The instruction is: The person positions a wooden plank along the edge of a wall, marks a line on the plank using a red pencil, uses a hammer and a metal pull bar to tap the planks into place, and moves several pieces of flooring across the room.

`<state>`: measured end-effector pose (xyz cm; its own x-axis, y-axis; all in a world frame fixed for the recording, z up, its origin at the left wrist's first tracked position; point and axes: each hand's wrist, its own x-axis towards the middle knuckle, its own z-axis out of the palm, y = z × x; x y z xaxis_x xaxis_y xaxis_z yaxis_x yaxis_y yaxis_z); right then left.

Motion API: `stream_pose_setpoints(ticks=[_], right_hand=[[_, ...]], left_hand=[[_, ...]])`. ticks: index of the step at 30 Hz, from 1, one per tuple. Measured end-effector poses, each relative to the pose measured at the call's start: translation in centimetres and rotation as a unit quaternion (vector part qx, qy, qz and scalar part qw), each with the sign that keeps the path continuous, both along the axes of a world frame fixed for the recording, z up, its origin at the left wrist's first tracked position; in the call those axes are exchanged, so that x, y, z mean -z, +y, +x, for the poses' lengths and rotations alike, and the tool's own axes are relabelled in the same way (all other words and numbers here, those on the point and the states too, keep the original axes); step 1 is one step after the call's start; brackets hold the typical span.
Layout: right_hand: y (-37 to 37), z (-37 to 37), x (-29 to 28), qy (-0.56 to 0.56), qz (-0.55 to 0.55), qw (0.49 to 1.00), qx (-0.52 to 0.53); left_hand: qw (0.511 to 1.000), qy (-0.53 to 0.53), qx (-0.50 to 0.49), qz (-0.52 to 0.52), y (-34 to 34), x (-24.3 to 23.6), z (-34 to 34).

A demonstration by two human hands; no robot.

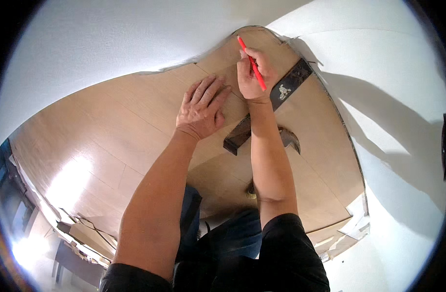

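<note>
My left hand (201,105) rests spread on a light wood floor plank (214,58), fingertips bent slightly near a seam. Just right of it and farther forward, my right hand (253,78) grips a red pencil (242,44), its tip pointing up toward the far edge of the planks. A dark flat metal bar (295,80) with a whitish patch lies diagonally under my right wrist. Below the bar a hammer head (291,140) shows beside my right forearm, which hides much of the handle.
White walls (86,48) border the planks at left and right, with a narrow dark gap along the right edge. Cut offcuts and scraps (89,236) lie at the lower left, more pieces (332,238) at the lower right. My knees in jeans are at the bottom.
</note>
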<state>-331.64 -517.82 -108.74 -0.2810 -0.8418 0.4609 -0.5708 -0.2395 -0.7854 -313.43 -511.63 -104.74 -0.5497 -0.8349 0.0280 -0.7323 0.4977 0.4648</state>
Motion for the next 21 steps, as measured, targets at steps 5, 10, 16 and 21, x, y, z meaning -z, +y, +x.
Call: stream_pose_setpoints(ticks=[5,10,16,21], right_hand=[[-0.04,0.16,-0.26,-0.009,0.015,1.0,0.004],[-0.04,-0.03,0.16,0.012,0.0,1.0,0.021],[-0.09,-0.22,0.15,-0.013,-0.005,1.0,-0.006],[0.03,-0.06,-0.15,-0.029,0.031,0.999,-0.008]], left_hand=[[1.0,-0.001,0.002,-0.009,-0.12,0.09,0.08],[1.0,-0.005,-0.003,0.01,-0.01,-0.06,-0.04],[0.999,-0.032,-0.004,-0.006,0.02,0.12,-0.14],[1.0,-0.021,0.001,0.006,0.05,0.03,0.13]])
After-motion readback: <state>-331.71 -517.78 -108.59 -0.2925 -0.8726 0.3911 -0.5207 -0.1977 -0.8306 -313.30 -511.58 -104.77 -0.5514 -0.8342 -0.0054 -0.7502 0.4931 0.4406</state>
